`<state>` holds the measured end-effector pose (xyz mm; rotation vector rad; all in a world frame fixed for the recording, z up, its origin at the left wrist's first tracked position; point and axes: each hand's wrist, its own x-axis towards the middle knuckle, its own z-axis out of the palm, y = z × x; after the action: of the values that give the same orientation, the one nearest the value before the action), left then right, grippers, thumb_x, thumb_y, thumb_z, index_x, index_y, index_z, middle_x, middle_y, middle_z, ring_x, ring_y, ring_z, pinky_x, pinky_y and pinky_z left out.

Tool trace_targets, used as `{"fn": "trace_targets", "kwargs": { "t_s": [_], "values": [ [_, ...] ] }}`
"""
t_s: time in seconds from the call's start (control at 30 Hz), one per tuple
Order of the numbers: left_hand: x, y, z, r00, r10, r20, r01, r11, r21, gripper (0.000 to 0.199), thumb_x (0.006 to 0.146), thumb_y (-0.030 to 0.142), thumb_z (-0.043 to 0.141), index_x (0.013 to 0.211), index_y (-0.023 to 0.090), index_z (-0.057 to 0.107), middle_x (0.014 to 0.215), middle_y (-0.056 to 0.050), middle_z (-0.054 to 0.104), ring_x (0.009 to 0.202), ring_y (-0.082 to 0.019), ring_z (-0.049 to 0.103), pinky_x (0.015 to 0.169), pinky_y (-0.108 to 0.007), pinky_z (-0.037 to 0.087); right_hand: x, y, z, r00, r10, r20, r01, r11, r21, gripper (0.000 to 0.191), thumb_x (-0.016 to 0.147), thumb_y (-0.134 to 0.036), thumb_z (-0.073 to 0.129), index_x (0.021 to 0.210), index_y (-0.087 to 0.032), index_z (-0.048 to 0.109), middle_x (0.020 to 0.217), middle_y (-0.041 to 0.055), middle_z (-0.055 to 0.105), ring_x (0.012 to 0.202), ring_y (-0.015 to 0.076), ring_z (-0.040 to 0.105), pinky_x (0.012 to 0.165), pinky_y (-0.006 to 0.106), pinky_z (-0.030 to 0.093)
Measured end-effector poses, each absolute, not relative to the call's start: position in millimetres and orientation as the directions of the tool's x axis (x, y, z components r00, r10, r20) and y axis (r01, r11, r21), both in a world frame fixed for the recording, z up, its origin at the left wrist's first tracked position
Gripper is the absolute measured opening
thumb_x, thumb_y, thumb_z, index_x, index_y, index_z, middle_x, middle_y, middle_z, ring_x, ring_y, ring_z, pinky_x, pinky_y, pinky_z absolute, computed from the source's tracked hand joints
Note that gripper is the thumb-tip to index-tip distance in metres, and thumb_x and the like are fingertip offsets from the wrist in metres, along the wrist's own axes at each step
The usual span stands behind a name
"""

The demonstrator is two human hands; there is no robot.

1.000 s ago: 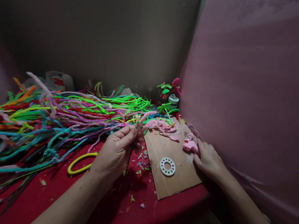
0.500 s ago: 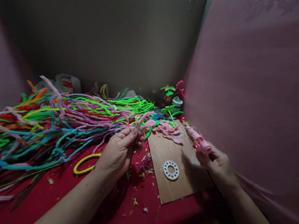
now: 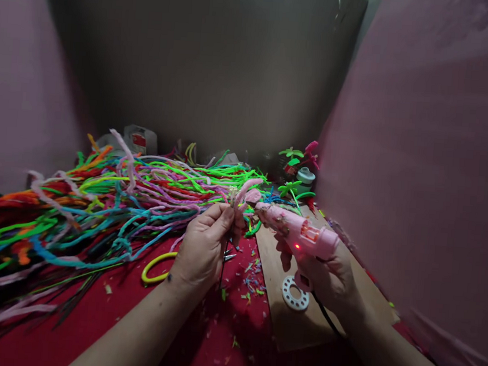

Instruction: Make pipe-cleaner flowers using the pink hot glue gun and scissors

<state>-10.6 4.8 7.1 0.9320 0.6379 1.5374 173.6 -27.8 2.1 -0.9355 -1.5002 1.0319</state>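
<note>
Pinched in my left hand [image 3: 206, 239] is a pipe-cleaner flower [image 3: 249, 190] with pink petals, pale tips at its centre and a thin dark stem running down below my fingers. My right hand [image 3: 329, 275] is wrapped round the handle of a pink glue gun [image 3: 297, 228] whose red light is lit. The gun's nozzle points left, right at the pink petals; whether it touches them I cannot tell. Under my left wrist lie yellow-handled scissors [image 3: 152, 271], their blade tips showing to the right.
A heap of many-coloured pipe cleaners [image 3: 142, 198] covers the left and back of the red cloth [image 3: 175, 329]. A wooden board [image 3: 276, 319] with a white ring with holes [image 3: 295, 293] lies below the gun. Green pipe-cleaner leaves [image 3: 289, 188] and a pale jar [image 3: 305, 177] stand behind.
My right hand has brought the glue gun left from the board's right side to the flower. My left hand keeps its pinch on the flower. The view has turned slightly left.
</note>
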Motion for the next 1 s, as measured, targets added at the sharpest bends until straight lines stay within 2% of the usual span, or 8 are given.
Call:
{"fn": "trace_targets", "kwargs": {
  "t_s": [0.07,0.2,0.37,0.6,0.73,0.87,1.0],
  "values": [
    [-12,7,5,-0.018,0.977,0.212,-0.539,-0.188,0.821,0.02,0.072,0.03,0.07,0.066,0.014,0.06,0.061,0.001,0.056,0.054,-0.009,0.047,0.051,-0.02,0.038,173,-26,0,-0.167,0.92,0.354,0.076,0.37,-0.926,0.039,0.078,-0.045,0.063,0.109,-0.021,0.064,0.072,0.0058,0.062,0.039,0.0097,0.039,0.032,0.026,0.028],
    [-12,9,2,-0.019,0.977,0.211,-0.52,-0.189,0.833,0.021,0.072,0.031,0.069,0.067,0.014,0.06,0.061,0.001,0.056,0.052,-0.009,0.046,0.048,-0.02,0.036,178,-23,-8,-0.172,0.918,0.357,0.105,0.377,-0.92,0.032,0.082,-0.043,0.057,0.105,-0.021,0.065,0.073,0.0054,0.062,0.039,0.0092,0.042,0.032,0.025,0.031],
    [-11,9,1,-0.026,0.972,0.234,-0.494,-0.216,0.842,0.021,0.074,0.031,0.067,0.065,0.013,0.059,0.06,0.001,0.056,0.051,-0.009,0.046,0.047,-0.021,0.036,181,-21,-12,-0.198,0.908,0.369,0.1,0.393,-0.914,0.037,0.083,-0.041,0.056,0.117,-0.025,0.059,0.075,0.0042,0.063,0.04,0.0103,0.043,0.033,0.025,0.033],
    [-11,10,0,0.001,0.972,0.236,-0.475,-0.207,0.855,0.018,0.078,0.027,0.062,0.067,0.014,0.058,0.062,0.001,0.054,0.052,-0.009,0.044,0.047,-0.021,0.034,180,-24,-12,-0.175,0.91,0.377,0.098,0.397,-0.913,0.022,0.081,-0.041,0.058,0.086,-0.023,0.069,0.065,0.0032,0.059,0.041,0.0099,0.041,0.034,0.025,0.03],
    [-12,10,-1,0.01,0.971,0.239,-0.467,-0.207,0.859,0.018,0.08,0.026,0.059,0.068,0.014,0.058,0.062,0.001,0.053,0.052,-0.009,0.043,0.047,-0.021,0.033,181,-23,-14,-0.194,0.909,0.368,0.096,0.391,-0.915,0.022,0.083,-0.041,0.057,0.081,-0.022,0.069,0.057,0.0013,0.055,0.039,0.0092,0.04,0.034,0.024,0.03],
    [-11,11,-1,0.008,0.971,0.24,-0.473,-0.208,0.856,0.017,0.081,0.025,0.059,0.068,0.014,0.059,0.062,0.0,0.054,0.053,-0.009,0.044,0.048,-0.021,0.034,183,-24,-15,-0.177,0.915,0.363,0.086,0.382,-0.92,0.023,0.082,-0.041,0.059,0.092,-0.023,0.07,0.064,0.0029,0.06,0.039,0.0087,0.039,0.033,0.024,0.029],
    [-11,10,0,0.003,0.973,0.232,-0.468,-0.204,0.86,0.016,0.08,0.025,0.06,0.068,0.013,0.06,0.062,0.001,0.053,0.053,-0.009,0.043,0.048,-0.021,0.034,184,-23,-17,-0.16,0.905,0.393,0.133,0.415,-0.9,0.028,0.083,-0.039,0.058,0.104,-0.023,0.068,0.069,0.0043,0.064,0.044,0.012,0.047,0.033,0.024,0.035]
  ]
}}
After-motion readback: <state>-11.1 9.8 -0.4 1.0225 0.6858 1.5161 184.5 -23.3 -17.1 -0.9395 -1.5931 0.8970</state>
